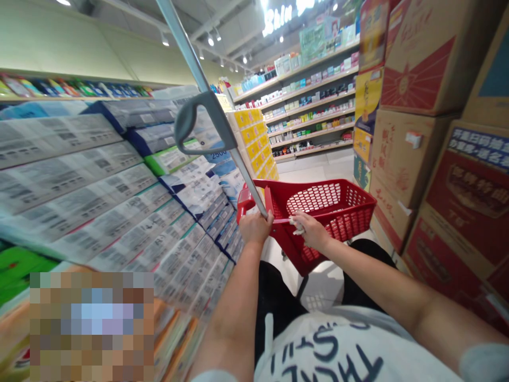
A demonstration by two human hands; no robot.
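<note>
A red plastic shopping cart stands before me, tilted in the view. My left hand is closed at its near edge, with the thumb against a metal pole. The pole rises up and left past a grey loop-shaped grip; its lower end is hidden by the hand and cart. At the cart's near rim, my right hand is closed on a small crumpled white piece, perhaps tissue or cloth. Whether these fingers also grip the cart handle, I cannot tell.
Stacked plastic-wrapped packs line the left side. Cardboard cartons are piled high on the right. Yellow boxes stand beyond the pole, and shelves of small goods cross the back. Pale floor shows beyond the cart.
</note>
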